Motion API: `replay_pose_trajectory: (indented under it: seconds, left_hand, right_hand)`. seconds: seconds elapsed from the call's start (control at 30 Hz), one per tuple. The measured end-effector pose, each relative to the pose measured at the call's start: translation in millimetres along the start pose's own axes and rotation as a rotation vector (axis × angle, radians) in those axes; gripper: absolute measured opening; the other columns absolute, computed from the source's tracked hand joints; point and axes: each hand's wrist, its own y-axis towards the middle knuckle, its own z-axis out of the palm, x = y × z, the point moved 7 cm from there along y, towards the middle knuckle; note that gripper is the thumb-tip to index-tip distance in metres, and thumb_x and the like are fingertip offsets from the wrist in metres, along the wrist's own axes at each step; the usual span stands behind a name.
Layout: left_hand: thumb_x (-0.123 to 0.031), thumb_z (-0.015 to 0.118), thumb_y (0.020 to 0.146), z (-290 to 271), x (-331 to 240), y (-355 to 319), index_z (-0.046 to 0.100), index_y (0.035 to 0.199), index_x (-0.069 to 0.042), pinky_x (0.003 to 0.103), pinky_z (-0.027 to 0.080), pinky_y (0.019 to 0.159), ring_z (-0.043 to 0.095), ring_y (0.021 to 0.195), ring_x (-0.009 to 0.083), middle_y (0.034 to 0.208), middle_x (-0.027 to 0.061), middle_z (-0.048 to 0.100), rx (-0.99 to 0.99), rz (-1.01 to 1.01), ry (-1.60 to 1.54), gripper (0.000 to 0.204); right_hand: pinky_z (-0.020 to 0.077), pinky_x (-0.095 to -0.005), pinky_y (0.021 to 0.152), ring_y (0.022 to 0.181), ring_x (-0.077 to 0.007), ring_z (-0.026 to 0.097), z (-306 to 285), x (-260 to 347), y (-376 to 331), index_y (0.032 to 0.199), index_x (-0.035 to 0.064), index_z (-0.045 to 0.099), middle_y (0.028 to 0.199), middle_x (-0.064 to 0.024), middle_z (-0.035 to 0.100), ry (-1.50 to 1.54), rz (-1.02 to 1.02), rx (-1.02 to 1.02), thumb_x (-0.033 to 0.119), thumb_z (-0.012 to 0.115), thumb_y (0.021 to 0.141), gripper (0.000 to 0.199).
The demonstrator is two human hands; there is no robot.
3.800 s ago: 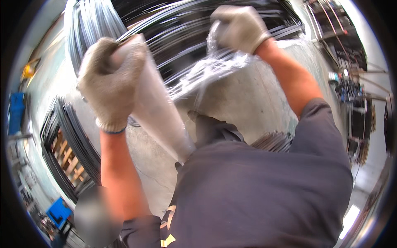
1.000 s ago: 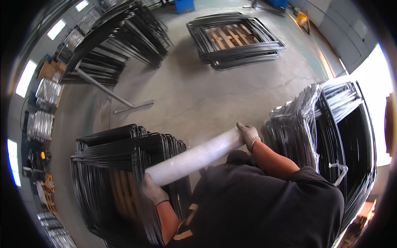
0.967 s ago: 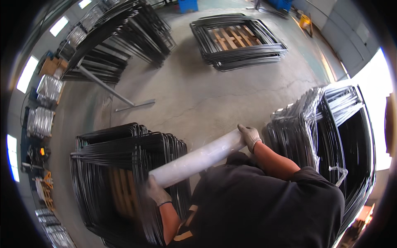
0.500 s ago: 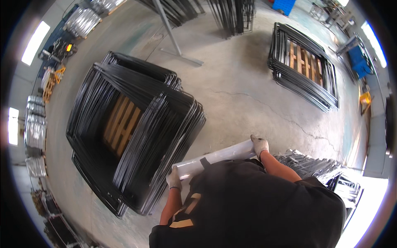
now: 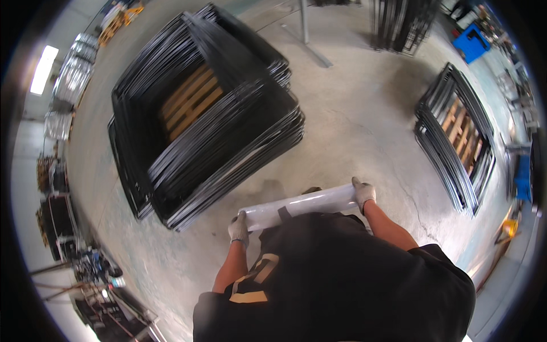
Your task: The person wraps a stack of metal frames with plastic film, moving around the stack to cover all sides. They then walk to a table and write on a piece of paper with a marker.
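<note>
From the head view, the roll of clear stretch film (image 5: 302, 204) lay level in front of the person's chest — the gloved left hand (image 5: 239, 228) gripped one end, the gloved right hand (image 5: 363, 194) the other. A stack of black metal frames (image 5: 211, 108) on a wooden pallet (image 5: 189, 101) stood just ahead on the concrete floor (image 5: 364, 131); a second frame stack (image 5: 453, 137) lay to the right.
</note>
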Motion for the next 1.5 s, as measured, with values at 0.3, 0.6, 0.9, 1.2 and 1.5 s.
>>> replay_pose_trajectory:
  seconds: [0.3,0.6,0.9,1.2,1.5]
  left_hand:
    - [-0.044,0.077,0.096,-23,45,-32,0.062,0.146,0.003,0.047,0.061,0.082,0.074,0.108,0.0295,0.129,0.0165,0.074,-0.089,-0.047,-0.074,0.07]
    - [-0.044,0.079,0.093,-83,103,-37,0.065,0.143,0.007,0.043,0.061,0.089,0.075,0.107,0.03,0.125,0.019,0.075,-0.118,-0.058,-0.218,0.072]
    - [-0.04,0.075,0.098,-228,204,-6,0.06,0.145,0.009,0.041,0.061,0.077,0.075,0.099,0.0282,0.122,0.02,0.075,-0.232,-0.066,-0.304,0.07]
    - [-0.031,0.078,0.097,-390,210,-17,0.068,0.129,0.014,0.038,0.058,0.087,0.071,0.102,0.0249,0.116,0.0185,0.076,-0.465,-0.046,-0.636,0.057]
    - [-0.03,0.077,0.098,-587,215,-15,0.064,0.134,0.017,0.038,0.056,0.093,0.07,0.106,0.0255,0.125,0.0203,0.074,-0.789,0.014,-0.782,0.061]
  right_hand:
    - [0.0574,-0.0444,0.092,0.101,-0.0315,0.076,6,10,-4,0.123,-0.0143,0.073,0.113,-0.0248,0.078,-0.106,-0.129,0.017,0.051,0.073,0.097,0.07]
    - [0.0562,-0.0441,0.097,0.106,-0.0315,0.074,46,-21,-28,0.129,-0.0132,0.071,0.12,-0.0234,0.076,-0.121,-0.167,0.061,0.054,0.073,0.098,0.074]
    - [0.0531,-0.0437,0.1,0.107,-0.03,0.068,182,-45,-90,0.137,-0.0166,0.063,0.125,-0.0212,0.071,-0.146,-0.327,0.16,0.056,0.072,0.1,0.082]
    - [0.0563,-0.0442,0.084,0.09,-0.0297,0.07,349,-7,-207,0.119,-0.016,0.07,0.106,-0.0206,0.075,-0.326,-0.555,0.278,0.059,0.068,0.099,0.078]
    - [0.0553,-0.0438,0.093,0.1,-0.0307,0.071,598,-7,-342,0.123,-0.0153,0.069,0.111,-0.0227,0.075,-0.45,-0.588,0.603,0.063,0.061,0.102,0.082]
